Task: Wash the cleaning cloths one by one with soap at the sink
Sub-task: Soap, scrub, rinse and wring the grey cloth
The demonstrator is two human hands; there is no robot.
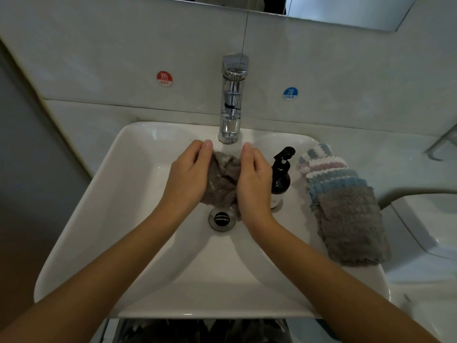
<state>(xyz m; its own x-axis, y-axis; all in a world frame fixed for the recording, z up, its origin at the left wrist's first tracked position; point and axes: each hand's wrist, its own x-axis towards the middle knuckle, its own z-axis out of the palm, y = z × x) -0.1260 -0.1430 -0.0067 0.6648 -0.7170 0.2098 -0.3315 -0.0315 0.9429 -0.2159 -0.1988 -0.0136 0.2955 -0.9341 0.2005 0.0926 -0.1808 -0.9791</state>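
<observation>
Black soap bottle [280, 179] beside stacked cloths [346, 206]

Two hands [190, 174], six cloths [223, 179] (five stacked).

So behind my basin there's a white tiled wall [333, 70] with two round stickers on it: a red HOT sticker [164, 78] off to the left and a blue COLD sticker [290, 93] to the right. Bottom edge of a mirror [346, 13] runs along the top. On the far right a bit of a metal bar [442, 142] pokes in, and below it sits something white [420, 226], partly cut off, can't tell what. Grey wall [29, 149] on my left.
</observation>
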